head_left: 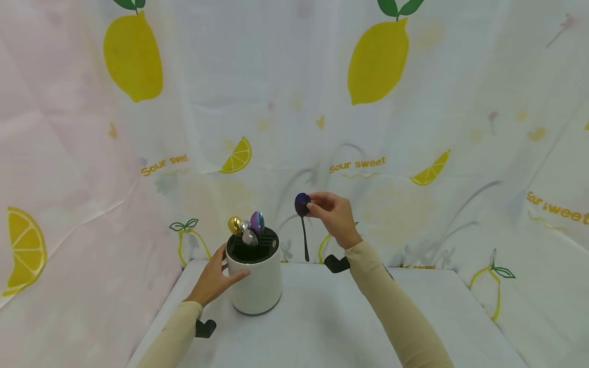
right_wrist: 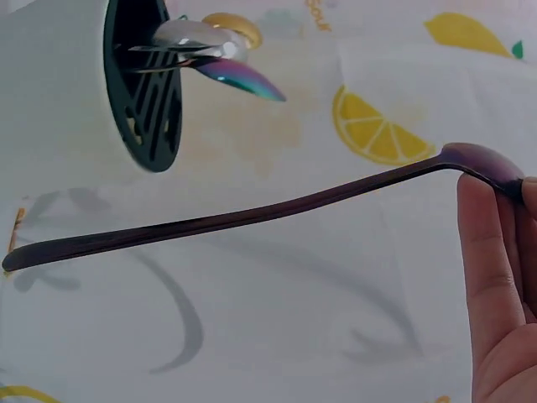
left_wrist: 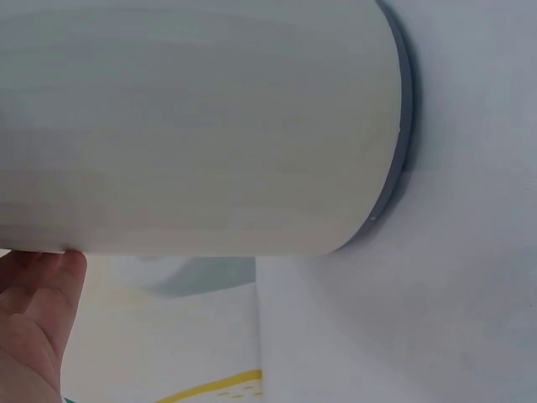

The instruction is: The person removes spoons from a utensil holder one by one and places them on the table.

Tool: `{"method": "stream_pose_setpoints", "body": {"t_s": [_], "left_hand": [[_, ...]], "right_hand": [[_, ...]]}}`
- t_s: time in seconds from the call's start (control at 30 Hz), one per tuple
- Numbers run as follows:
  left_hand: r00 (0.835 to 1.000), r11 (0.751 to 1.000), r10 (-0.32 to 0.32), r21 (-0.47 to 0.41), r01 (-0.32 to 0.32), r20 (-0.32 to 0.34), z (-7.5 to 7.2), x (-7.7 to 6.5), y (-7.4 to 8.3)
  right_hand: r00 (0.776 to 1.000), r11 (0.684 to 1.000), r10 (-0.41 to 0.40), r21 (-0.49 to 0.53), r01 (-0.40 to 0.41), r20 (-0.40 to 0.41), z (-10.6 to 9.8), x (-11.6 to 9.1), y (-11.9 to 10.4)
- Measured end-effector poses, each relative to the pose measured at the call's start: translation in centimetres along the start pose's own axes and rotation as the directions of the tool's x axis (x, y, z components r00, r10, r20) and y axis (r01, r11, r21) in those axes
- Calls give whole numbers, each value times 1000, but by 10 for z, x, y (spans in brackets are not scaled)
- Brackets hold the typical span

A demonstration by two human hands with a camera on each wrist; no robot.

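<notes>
My right hand (head_left: 336, 213) pinches a dark purple spoon (head_left: 301, 203) by its bowl, up in the air to the right of the holder. The spoon's long thin handle (right_wrist: 252, 220) hangs downward. On the table stands a white cylindrical utensil holder (head_left: 257, 286) with a black slotted top (head_left: 271, 244). Several spoons stand in it, bowls up: a gold one (head_left: 234, 225), silver ones (head_left: 250, 237) and an iridescent purple one (head_left: 257, 222). My left hand (head_left: 217, 278) holds the holder's left side near the top, thumb across the front; its fingers (left_wrist: 63, 290) are partly hidden behind the holder.
The holder rests on a white-covered table (head_left: 349, 317). Behind and at both sides hangs a pale curtain (head_left: 285, 117) printed with lemons and lettering, close to the table's back edge. A black strap piece (head_left: 337, 263) sits at the right wrist, and another (head_left: 205, 328) at the left.
</notes>
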State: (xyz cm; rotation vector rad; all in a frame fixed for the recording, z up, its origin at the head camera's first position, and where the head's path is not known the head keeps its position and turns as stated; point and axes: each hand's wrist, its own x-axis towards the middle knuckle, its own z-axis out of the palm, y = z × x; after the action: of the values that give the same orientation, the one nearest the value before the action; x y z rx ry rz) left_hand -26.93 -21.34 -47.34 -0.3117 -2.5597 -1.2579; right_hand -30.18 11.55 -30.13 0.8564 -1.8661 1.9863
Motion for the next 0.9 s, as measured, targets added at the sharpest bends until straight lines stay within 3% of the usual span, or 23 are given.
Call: {"method": "stream_pose_setpoints", "body": {"t_s": [0.23,0.5,0.9], "left_hand": [[1000,1000,-7,6,7,-4,2,-1,-4],[1000,1000,-18,-8,17,-5,2,-3,-5],[1000,1000,-10,-20,10,1,1,1,-1]], "right_hand": [[993,995,101,32,-99,-65,-8,-6,30],[965,973,227,75,-219,-129,-17,-12,62],[854,888,458,169,-427,-245,-31,-27,100]]}}
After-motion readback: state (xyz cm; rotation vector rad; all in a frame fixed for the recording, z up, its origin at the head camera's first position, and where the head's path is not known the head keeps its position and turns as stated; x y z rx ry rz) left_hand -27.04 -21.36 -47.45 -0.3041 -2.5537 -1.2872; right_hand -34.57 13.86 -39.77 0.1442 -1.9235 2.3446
